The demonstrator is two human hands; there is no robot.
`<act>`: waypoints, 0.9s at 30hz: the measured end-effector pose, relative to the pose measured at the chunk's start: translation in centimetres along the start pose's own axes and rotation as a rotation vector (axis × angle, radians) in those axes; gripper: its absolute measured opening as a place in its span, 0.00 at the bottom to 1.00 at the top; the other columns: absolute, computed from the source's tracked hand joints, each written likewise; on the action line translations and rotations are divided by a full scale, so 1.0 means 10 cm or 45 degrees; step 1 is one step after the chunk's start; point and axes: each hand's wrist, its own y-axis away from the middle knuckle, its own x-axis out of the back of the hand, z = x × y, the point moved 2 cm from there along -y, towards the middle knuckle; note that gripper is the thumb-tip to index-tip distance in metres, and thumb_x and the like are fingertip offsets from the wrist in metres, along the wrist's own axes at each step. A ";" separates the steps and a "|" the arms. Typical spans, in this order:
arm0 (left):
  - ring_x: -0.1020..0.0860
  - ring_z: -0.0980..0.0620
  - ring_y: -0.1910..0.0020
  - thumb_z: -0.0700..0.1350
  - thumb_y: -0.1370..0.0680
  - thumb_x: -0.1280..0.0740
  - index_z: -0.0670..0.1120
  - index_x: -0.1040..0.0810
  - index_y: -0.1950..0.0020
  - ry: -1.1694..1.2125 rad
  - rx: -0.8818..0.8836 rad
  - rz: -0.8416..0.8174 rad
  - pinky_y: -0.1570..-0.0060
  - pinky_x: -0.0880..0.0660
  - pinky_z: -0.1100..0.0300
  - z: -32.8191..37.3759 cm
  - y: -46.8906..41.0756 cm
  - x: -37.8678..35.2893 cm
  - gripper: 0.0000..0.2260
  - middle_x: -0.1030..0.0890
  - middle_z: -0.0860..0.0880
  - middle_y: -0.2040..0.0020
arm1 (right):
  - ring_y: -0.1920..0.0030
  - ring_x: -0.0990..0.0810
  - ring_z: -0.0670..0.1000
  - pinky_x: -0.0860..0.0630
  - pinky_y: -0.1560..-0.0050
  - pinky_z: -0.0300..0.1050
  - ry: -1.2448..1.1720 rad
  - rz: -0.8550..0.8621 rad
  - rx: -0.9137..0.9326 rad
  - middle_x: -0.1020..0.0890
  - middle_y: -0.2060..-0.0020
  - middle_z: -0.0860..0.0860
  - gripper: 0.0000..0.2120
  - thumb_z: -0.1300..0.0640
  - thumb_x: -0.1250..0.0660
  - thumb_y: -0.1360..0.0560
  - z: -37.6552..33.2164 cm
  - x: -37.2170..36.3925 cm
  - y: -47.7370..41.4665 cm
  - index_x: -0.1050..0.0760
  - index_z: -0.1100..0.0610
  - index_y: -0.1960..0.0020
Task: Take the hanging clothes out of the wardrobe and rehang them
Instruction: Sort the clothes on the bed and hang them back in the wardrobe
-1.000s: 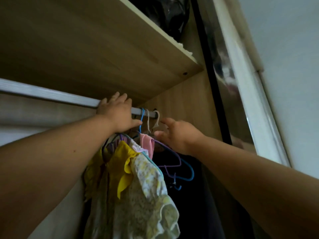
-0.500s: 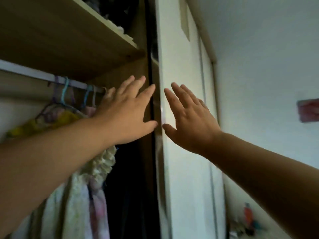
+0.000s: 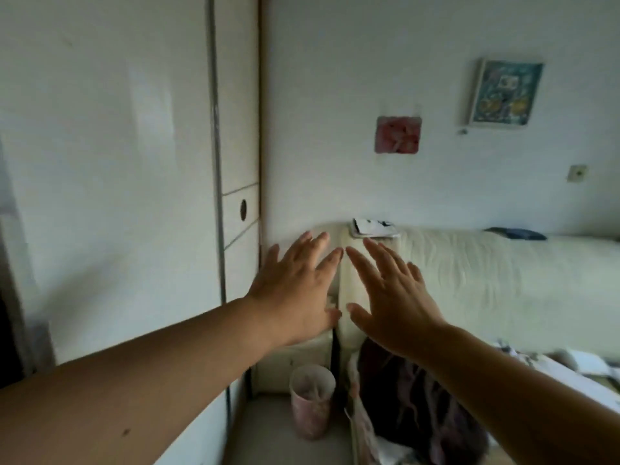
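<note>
My left hand (image 3: 295, 293) and my right hand (image 3: 392, 297) are stretched out side by side in mid-air, fingers straight and spread, holding nothing. They are in front of the room's corner, right of the white wardrobe door (image 3: 110, 162). The hanging clothes, hangers and rail are out of view; only a dark sliver of the wardrobe opening (image 3: 6, 330) shows at the far left edge.
A cream padded headboard (image 3: 486, 280) runs along the back wall on the right. A pink bin (image 3: 312, 401) stands on the floor below my hands, beside a bag of dark clothes (image 3: 412, 407). Two pictures hang on the wall (image 3: 335, 95).
Both hands left the rail and hangers and opened flat. The view swung right and down, from the wardrobe interior to the closed door, wall and bed.
</note>
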 end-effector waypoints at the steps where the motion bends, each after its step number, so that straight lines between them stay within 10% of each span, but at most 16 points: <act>1: 0.61 0.47 0.23 0.64 0.24 0.43 0.51 0.59 0.23 0.019 -0.033 -0.042 0.27 0.53 0.40 0.14 -0.04 -0.16 0.38 0.62 0.49 0.22 | 0.24 0.58 0.52 0.52 0.25 0.58 0.004 -0.046 -0.040 0.59 0.23 0.49 0.39 0.43 0.40 0.25 0.14 -0.11 0.12 0.62 0.44 0.24; 10: 0.60 0.47 0.23 0.61 0.25 0.38 0.52 0.57 0.23 0.213 -0.226 -0.346 0.28 0.56 0.38 0.89 -0.51 -1.60 0.39 0.60 0.48 0.22 | 0.24 0.56 0.54 0.50 0.27 0.60 0.063 -0.426 -0.407 0.56 0.23 0.51 0.39 0.43 0.37 0.26 1.10 -1.15 0.79 0.57 0.45 0.24; 27: 0.54 0.49 0.23 0.60 0.26 0.38 0.55 0.48 0.23 0.440 -0.416 -0.583 0.28 0.48 0.40 0.25 -2.29 -3.50 0.34 0.52 0.50 0.22 | 0.24 0.53 0.56 0.49 0.28 0.64 0.008 -0.657 -0.993 0.53 0.23 0.53 0.35 0.44 0.37 0.26 1.95 -2.93 0.04 0.50 0.43 0.24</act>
